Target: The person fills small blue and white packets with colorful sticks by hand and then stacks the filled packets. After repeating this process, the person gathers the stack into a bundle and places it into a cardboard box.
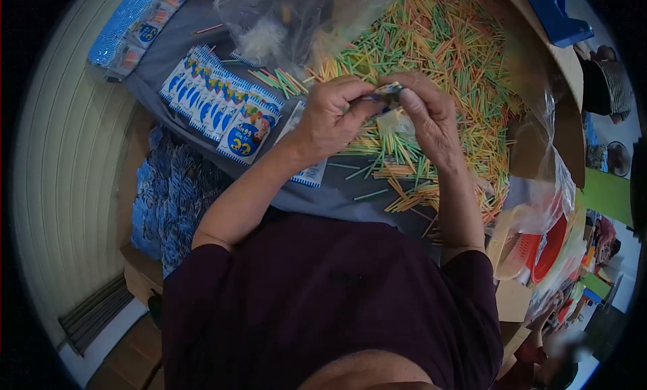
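Between both hands, raised over the work surface: one small packet (387,89), pinched at its edges by the left hand (330,117) and the right hand (424,117), fingertips pressed close together around it; contents cannot be told. Beneath and beyond the hands: a loose heap of coloured sticks (438,46), green, yellow and orange, spread across a grey cloth (323,195). Left of the left hand: a fanned row of printed blue packets (219,107), overlapping; further left and lower, a pile of more blue packets (172,195). Beyond the hands: a clear plastic bag (290,19), crumpled. Risk, as a judgement: the grip is narrow, so the small packet could slip into the heap; a wrist brushing down could scatter sticks off the cloth edge.
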A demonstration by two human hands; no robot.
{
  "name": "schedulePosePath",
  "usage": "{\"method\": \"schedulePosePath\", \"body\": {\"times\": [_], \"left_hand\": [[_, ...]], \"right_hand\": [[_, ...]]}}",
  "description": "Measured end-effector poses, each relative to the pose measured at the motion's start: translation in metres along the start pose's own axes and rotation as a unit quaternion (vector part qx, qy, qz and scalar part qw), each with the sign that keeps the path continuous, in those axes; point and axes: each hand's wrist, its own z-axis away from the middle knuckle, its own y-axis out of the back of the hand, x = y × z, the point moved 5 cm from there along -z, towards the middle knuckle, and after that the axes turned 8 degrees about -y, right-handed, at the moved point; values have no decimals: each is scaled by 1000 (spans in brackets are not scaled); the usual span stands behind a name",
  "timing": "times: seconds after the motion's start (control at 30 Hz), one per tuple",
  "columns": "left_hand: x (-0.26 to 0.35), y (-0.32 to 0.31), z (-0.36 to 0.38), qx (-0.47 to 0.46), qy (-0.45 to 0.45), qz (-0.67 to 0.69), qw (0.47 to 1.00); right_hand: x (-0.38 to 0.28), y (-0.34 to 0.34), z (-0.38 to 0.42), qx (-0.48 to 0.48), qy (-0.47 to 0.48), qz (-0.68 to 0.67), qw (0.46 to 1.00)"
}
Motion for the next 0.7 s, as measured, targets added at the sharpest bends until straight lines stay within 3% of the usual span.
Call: {"method": "schedulePosePath", "body": {"times": [0.13,0.2,0.3,0.33,0.4,0.43,0.5,0.6,0.7], "left_hand": [[26,50,38,40,94,-125,987],[35,81,63,36,145,-174,973],[53,103,82,-8,78,-442,894],[49,106,89,-5,88,-449,889],[38,108,98,-6,44,-569,821],[38,106,99,-17,53,-579,814],[37,107,99,-20,45,-579,814],[32,110,92,-16,30,-574,818],[48,112,80,1,37,-647,762]], "right_hand": [[24,19,0,46,-88,-72,992],[38,40,-2,96,-92,43,990],[68,62,-3,107,-94,98,985],[67,62,-7,94,-129,147,976],[70,50,-11,84,-169,226,956],[77,43,-14,90,-170,227,955],[75,35,-17,89,-16,371,924],[72,52,-20,137,-61,415,898],[73,73,-29,188,-63,454,869]]}}
